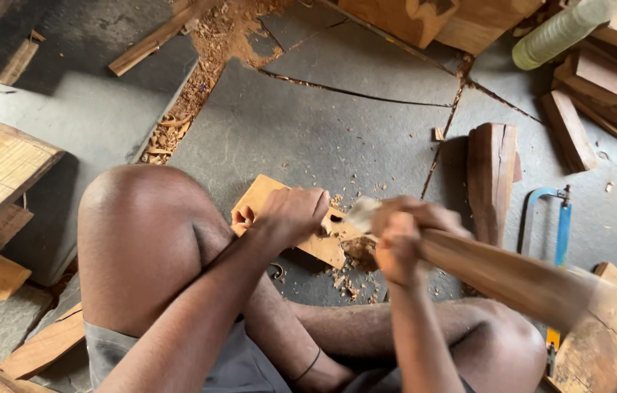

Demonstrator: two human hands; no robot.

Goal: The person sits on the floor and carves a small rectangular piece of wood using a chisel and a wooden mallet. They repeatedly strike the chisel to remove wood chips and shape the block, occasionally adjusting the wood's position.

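- Currently, head view: person seated on the concrete floor [308, 124], knees apart, a small flat wooden board [268, 195] lying on the floor between the legs.
- Left hand [290, 215] rests on the board, fingers curled closed around what seems to be a chisel; the tool itself is almost wholly hidden, so its edge position cannot be read.
- Right hand [399, 244] has its fingers wrapped tight round the handle of a wooden mallet [505, 276]; mallet and hand are motion-blurred, head end toward the left hand.
- Risk 1: blurred mallet lies very close to the left knuckles. A glancing blow would land on the hand, not the tool.
- Risk 2: board is pinned only by the left hand. A hard strike could skid it across the floor among the wood chips [345, 280].
- Risk 3: bare leg [141, 240] lies just beside the board; a slipped cutting edge would travel toward skin.
- Risk 4: hacksaw [559, 240] lies on the floor near the right knee, blade exposed; a shift of the leg could meet it.
- Loose wood blocks [494, 178] stand beyond the board, apart from both hands.
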